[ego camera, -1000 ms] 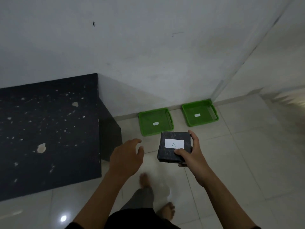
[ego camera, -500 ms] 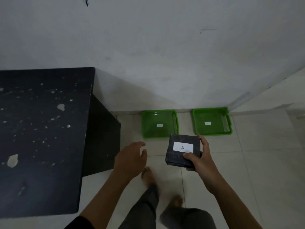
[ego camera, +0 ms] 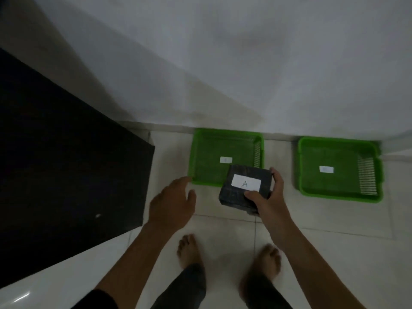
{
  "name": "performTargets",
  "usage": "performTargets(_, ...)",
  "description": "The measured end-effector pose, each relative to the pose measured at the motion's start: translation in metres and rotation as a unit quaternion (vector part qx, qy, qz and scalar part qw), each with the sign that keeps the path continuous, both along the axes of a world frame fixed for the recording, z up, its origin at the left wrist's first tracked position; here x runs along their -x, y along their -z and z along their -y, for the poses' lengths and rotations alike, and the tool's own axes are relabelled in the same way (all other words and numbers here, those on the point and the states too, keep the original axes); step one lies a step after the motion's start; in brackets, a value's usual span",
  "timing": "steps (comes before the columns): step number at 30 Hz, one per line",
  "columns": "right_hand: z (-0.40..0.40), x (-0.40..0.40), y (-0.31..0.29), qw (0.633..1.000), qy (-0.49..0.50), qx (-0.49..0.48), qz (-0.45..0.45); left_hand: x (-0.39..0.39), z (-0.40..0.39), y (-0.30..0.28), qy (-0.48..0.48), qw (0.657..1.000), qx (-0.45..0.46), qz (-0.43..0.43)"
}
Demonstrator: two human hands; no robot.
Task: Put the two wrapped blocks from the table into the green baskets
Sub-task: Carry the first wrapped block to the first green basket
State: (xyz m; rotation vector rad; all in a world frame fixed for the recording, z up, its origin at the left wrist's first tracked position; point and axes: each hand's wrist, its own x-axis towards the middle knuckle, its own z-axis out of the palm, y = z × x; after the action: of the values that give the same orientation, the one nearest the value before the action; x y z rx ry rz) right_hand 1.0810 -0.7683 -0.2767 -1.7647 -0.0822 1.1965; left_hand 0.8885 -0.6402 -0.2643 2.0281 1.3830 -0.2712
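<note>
My right hand [ego camera: 266,200] grips a black wrapped block [ego camera: 238,192] with a white label marked "A". I hold it over the near right corner of the left green basket [ego camera: 201,157]. A small white label lies inside that basket. The right green basket [ego camera: 312,175], also with a white label inside, sits on the floor further right. My left hand [ego camera: 170,202] hovers open and empty just left of the block, near the left basket's front corner. No second block is in view.
A black table [ego camera: 66,170] fills the left side, its corner close to the left basket. Both baskets stand against the white wall [ego camera: 223,63] on a pale tiled floor. My bare feet [ego camera: 189,250] stand just behind the hands.
I have stepped closer to the baskets and look more steeply down. The block has moved forward, now over the left basket's near edge. Left hand stays open beside it.
</note>
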Motion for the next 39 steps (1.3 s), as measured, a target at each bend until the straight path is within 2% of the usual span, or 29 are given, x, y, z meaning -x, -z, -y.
performTargets(9, -0.058, -0.059, 0.252, 0.998, -0.022, -0.042, 0.045, 0.013, -0.085, 0.258, -0.049, 0.996, -0.068, 0.011)
performTargets(13, -0.077, -0.067, 0.329, 0.995, -0.060, -0.061, 0.060, 0.017, -0.112, 0.345, -0.052, 0.995, -0.087, 0.007)
performTargets(17, -0.091, -0.068, 0.382, 0.988, -0.085, -0.078, 0.100, 0.014, -0.135, 0.411, -0.023, 0.994, -0.098, 0.045)
performTargets(19, -0.097, -0.067, 0.400, 0.986, -0.093, -0.083, 0.111, 0.011, -0.144, 0.435, -0.011, 0.994, -0.093, 0.059)
performTargets(22, -0.105, -0.064, 0.413, 0.983, -0.100, -0.091, 0.127, 0.011, -0.155, 0.462, 0.052, 0.989, -0.135, 0.025)
performTargets(25, -0.111, -0.060, 0.416, 0.980, -0.108, -0.095, 0.139, 0.016, -0.160, 0.473, 0.109, 0.980, -0.164, 0.029)
performTargets(32, -0.125, -0.054, 0.425, 0.973, -0.124, -0.087, 0.173, 0.024, -0.168, 0.485, 0.138, 0.970, -0.199, 0.007)
performTargets(35, -0.131, -0.052, 0.428, 0.964, -0.135, -0.044, 0.226, 0.026, -0.169, 0.486, 0.136, 0.970, -0.201, 0.020)
performTargets(39, -0.130, -0.050, 0.433, 0.927, -0.161, 0.059, 0.333, 0.025, -0.167, 0.484, 0.133, 0.969, -0.207, 0.028)
